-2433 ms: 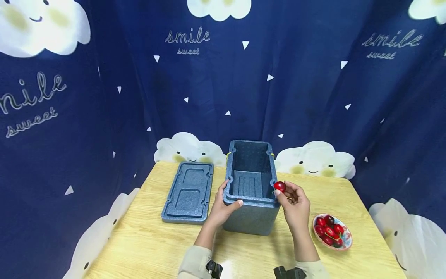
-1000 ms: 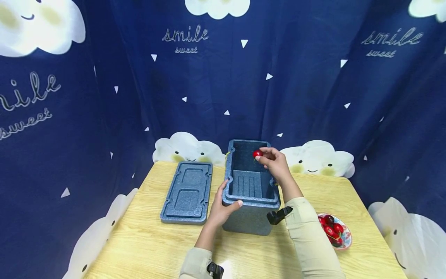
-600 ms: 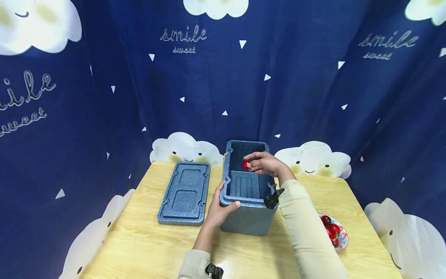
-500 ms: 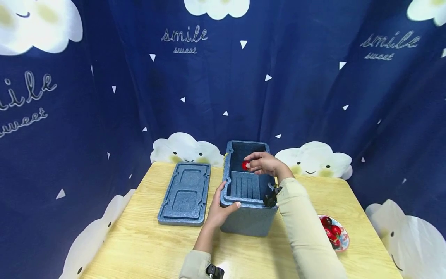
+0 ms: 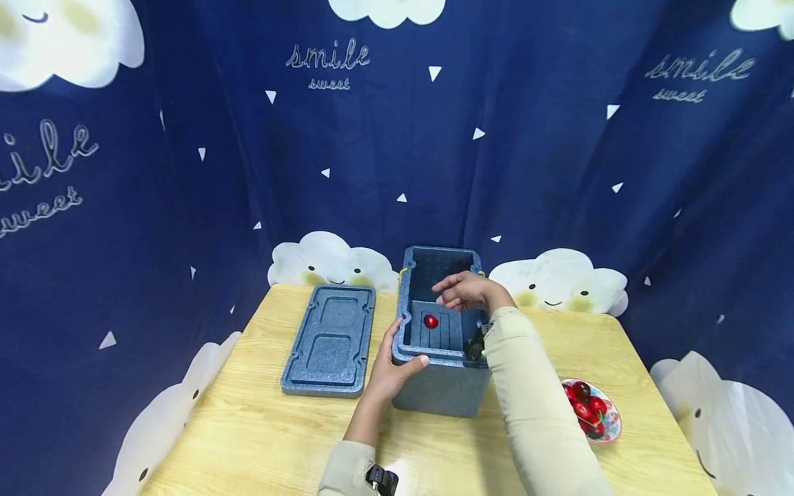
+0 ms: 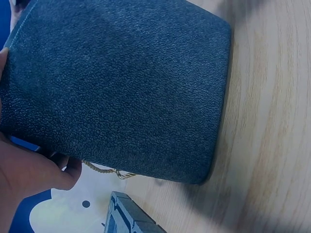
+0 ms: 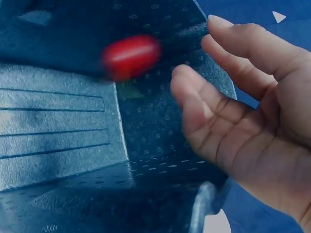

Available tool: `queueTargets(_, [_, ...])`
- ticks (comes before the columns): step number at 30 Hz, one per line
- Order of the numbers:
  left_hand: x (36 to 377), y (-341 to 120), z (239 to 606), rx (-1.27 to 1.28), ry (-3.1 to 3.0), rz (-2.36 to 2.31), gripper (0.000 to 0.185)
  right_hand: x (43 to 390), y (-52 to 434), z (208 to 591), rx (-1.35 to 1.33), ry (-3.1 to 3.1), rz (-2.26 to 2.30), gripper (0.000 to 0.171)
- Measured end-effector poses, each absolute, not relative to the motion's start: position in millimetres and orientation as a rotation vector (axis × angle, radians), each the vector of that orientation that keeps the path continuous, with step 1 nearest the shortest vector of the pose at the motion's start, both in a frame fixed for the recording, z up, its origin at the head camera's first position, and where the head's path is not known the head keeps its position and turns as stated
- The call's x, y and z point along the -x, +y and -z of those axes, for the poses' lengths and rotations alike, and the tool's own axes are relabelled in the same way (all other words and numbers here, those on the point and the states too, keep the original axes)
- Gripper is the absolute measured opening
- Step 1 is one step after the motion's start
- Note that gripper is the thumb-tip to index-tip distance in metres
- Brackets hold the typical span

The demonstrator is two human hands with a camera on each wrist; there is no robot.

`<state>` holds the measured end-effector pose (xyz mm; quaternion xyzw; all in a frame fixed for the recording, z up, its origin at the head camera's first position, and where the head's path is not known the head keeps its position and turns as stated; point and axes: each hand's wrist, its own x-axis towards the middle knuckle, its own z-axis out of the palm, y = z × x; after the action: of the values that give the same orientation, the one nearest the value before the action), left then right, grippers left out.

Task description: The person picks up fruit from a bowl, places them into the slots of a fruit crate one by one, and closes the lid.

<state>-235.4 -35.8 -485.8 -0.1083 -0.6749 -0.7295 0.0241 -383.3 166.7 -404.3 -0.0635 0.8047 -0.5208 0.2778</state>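
A dark blue foam box (image 5: 443,386) stands open on the wooden table (image 5: 260,427). A red cherry (image 5: 431,321) is inside the box, blurred in the right wrist view (image 7: 130,56), apart from my fingers. My right hand (image 5: 462,291) hovers over the box opening with fingers spread and holding nothing (image 7: 233,97). My left hand (image 5: 393,365) grips the box's near left rim, thumb over the edge; in the left wrist view it presses the box's outer wall (image 6: 121,87).
The box's foam lid (image 5: 329,341) lies flat on the table left of the box. A small plate (image 5: 611,420) with several cherries sits at the right, partly behind my right sleeve. A blue cloud-print curtain (image 5: 397,138) closes off the back and sides.
My right hand carried the cherry over the box, let it go, and opened. The cherry has dropped down into the box. My left hand stayed on the rim.
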Motion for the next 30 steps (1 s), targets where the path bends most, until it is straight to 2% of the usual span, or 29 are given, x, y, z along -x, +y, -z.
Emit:
queueTargets(5, [234,-34,482,0.333,-2.115,2.247,0.086,369,170,388,0.219,2.300,1.342,0.038])
queueTargets(12, [232,-35,477,0.277,-2.188,2.170,0.087,343,177,372,0.436,2.524,1.238,0.040])
queueTargets(19, [233,-36,481,0.295,-2.172,2.187,0.087,324,192,380,0.507,2.702,1.276,0.038])
queueTargets(30, [233,-36,482,0.315,-2.151,2.203,0.085,298,218,406,0.405,2.877,1.380,0.041])
